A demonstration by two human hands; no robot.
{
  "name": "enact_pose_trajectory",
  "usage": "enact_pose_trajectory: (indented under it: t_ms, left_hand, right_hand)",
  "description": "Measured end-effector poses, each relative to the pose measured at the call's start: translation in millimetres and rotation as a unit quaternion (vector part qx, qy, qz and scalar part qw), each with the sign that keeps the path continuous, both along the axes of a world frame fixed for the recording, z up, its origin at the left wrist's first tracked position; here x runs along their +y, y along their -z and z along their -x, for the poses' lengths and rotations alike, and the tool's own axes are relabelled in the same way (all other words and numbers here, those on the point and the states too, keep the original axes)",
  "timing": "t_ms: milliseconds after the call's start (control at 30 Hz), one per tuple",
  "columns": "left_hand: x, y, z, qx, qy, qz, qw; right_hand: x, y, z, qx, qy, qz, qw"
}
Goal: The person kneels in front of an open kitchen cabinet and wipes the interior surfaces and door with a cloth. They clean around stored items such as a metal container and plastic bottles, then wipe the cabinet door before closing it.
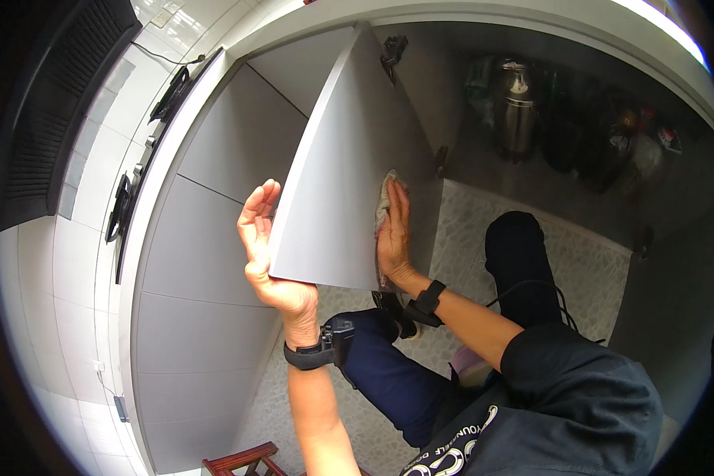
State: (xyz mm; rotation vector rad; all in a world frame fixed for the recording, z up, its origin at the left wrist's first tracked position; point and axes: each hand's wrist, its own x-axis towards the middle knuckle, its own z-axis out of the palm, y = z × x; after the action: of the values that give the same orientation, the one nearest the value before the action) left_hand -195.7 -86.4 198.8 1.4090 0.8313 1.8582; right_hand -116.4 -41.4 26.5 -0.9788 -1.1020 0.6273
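A grey cabinet door (345,172) stands swung out in front of me, its pale edge facing up and left. My left hand (271,250) rests its palm at the door's lower outer corner, with the fingers extended along the outer side and not wrapped around the panel. On the inner face, my right hand (395,232) presses a light, crumpled cloth (382,205) flat against the panel. Its fingers point up, and part of the cloth is hidden under the palm. Each wrist wears a black band.
Inside the dark cabinet (482,157) stand a metallic flask (516,113) and several dim items. A door hinge (392,56) shows at the top. Closed grey panels (208,244) and a gas hob (163,98) lie left. My knees are close below; a wooden stool (244,458) is at bottom left.
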Motion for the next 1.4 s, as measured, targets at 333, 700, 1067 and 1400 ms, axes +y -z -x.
enact_pose_trajectory:
  t_ms: [333,700,1067,1400]
  left_hand:
    - [-8,-3,-11,-0.017,0.055,-0.005,0.998]
    - [-10,-6,-14,-0.009,0.063,-0.001,0.998]
    - [-9,-8,-18,-0.009,0.012,0.007,1.0]
    - [-10,-9,-22,-0.009,0.01,0.011,1.0]
  right_hand:
    - [-55,-48,-5,0.018,-0.067,-0.064,0.996]
    - [-86,-65,-31,0.11,-0.147,-0.019,0.983]
    - [-87,-45,-32,0.132,-0.171,0.038,0.976]
    - [-92,-64,-31,0.137,-0.17,0.061,0.974]
